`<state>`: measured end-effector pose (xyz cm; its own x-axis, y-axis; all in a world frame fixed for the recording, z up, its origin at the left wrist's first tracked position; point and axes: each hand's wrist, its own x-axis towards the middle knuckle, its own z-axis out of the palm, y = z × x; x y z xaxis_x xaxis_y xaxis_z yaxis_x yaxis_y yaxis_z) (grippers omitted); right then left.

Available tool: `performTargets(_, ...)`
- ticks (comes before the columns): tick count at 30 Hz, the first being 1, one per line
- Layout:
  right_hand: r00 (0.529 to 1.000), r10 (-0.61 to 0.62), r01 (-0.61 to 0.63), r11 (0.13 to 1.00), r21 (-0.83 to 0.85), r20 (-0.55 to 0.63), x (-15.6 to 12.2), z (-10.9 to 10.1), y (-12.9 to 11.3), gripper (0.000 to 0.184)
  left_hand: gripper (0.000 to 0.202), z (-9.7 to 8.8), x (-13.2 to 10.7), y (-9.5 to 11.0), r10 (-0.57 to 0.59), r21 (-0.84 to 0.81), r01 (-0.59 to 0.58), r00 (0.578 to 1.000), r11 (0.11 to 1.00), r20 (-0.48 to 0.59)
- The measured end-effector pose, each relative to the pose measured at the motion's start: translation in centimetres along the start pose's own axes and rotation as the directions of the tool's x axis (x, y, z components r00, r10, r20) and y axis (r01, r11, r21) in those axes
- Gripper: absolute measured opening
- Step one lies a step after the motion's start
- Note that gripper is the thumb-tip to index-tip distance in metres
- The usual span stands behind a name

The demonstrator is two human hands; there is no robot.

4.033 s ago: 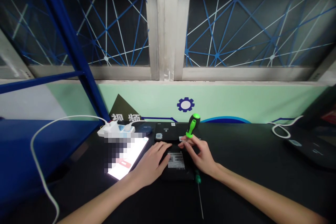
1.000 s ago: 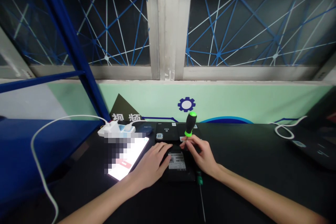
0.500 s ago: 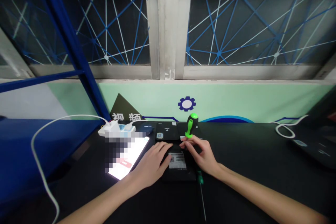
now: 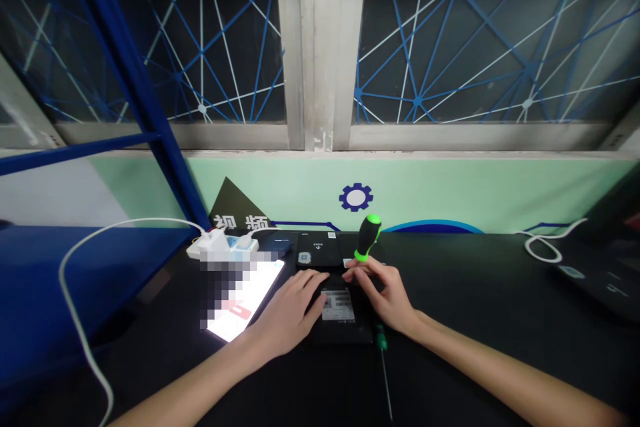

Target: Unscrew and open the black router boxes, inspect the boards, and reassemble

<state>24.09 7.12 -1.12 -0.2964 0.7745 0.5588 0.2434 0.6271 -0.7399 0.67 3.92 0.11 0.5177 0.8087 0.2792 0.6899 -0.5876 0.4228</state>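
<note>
My left hand (image 4: 286, 315) lies flat with fingers spread on a black box-shaped device (image 4: 340, 323) that has a white label (image 4: 337, 305) on top. My right hand (image 4: 385, 293) pinches the shaft of a screwdriver with a black and green handle (image 4: 367, 238), held nearly upright, leaning slightly right, over the device's far edge. A second, thin screwdriver with a green grip (image 4: 381, 363) lies on the black table beside my right wrist.
A lit phone (image 4: 241, 299) lies left of my left hand. Behind it are a white power strip (image 4: 220, 247) with white cables (image 4: 75, 260) and more black devices (image 4: 317, 249). Another dark device and a white cable (image 4: 543, 247) sit at the right. A green wall stands behind.
The screwdriver handle has swayed between tilted and upright and now leans slightly right. My hands stay in the same place on the device.
</note>
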Motion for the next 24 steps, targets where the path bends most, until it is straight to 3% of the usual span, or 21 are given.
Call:
performTargets(11, 0.999, 0.026, -0.026, 1.000, -0.008, -0.037, 0.42, 0.18, -0.11, 0.013, 0.036, 0.00, -0.05, 0.06, -0.006, 0.012, 0.006, 1.000, 1.000, 0.008)
performTargets(17, 1.000, 0.005, -0.006, 1.000, 0.015, 0.007, 0.06, 0.08, 0.13, 0.014, 0.035, 0.06, 0.02, -0.03, 0.011, 0.016, -0.011, 1.000, 1.000, -0.012)
performTargets(24, 0.999, 0.012, -0.012, 1.000, 0.003, -0.046, 0.31, 0.34, 0.01, 0.010, 0.036, 0.04, 0.03, 0.01, 0.005, 0.027, -0.005, 1.000, 1.000, -0.001)
